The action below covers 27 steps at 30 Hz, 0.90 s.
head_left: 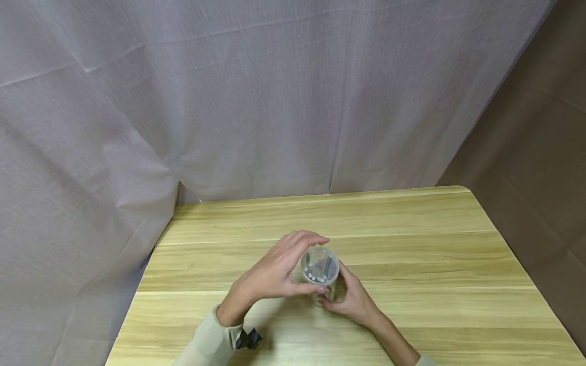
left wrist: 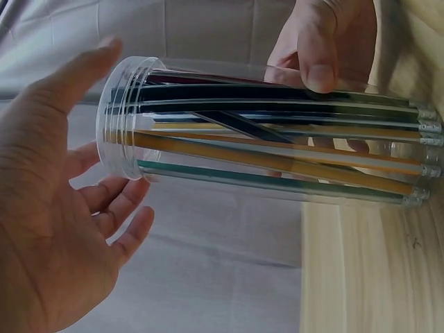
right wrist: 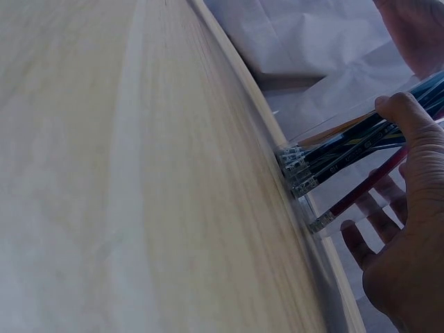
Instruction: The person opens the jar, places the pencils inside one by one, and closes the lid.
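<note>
A clear plastic jar (head_left: 331,293) stands upright on the table, topped by a clear screw lid (left wrist: 114,128). Through its wall show several pencils (left wrist: 277,163), dark, yellow, green and red, their silvery ends at the bottom. My right hand (head_left: 354,300) grips the jar's lower side, thumb in front and fingers behind it. Around the lid arches my left hand (head_left: 286,267), thumb and fingers spread wide. In the left wrist view, a gap shows between the left thumb and the lid, and some fingertips are hidden behind the lid.
The wood-grain table (head_left: 412,244) extends around the jar, with its far edge near a hanging grey curtain (head_left: 274,101). A brown cloth (head_left: 526,168) hangs on the right. A small black object (head_left: 248,339) sits at the left sleeve's cuff.
</note>
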Tool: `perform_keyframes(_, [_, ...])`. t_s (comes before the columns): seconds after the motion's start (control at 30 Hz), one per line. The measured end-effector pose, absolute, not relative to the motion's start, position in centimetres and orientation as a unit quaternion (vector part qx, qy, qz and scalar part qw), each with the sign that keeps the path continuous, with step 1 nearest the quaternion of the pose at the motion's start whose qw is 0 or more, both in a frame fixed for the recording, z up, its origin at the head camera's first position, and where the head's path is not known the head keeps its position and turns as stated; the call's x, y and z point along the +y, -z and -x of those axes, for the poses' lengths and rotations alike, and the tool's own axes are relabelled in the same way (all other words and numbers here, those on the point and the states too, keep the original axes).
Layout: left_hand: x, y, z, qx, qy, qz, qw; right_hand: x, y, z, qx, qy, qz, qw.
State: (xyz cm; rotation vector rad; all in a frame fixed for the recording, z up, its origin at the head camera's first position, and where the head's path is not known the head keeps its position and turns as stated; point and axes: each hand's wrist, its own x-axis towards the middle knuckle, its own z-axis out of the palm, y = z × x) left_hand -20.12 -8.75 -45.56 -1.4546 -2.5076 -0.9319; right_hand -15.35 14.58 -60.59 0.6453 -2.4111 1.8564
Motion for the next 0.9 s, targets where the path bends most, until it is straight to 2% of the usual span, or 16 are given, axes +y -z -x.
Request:
perform_keyframes(0.43, [-8.8, 45.8, 20.7, -0.786, 0.336, 0.519, 0.018, 14.6, 60.5, 15.6, -0.769, -0.603, -0.214, 0.009])
perform_keyframes(0.7, [-9.1, 45.8, 20.7, -0.792, 0.335, 0.511, 0.006, 14.9, 60.6, 15.6, -0.768, -0.603, -0.215, 0.006])
perform_keyframes(0.9, [-10.8, 45.5, 21.2, -0.815, 0.344, 0.467, -0.014, 15.5, 60.0, 15.6, -0.776, -0.591, -0.223, -0.001])
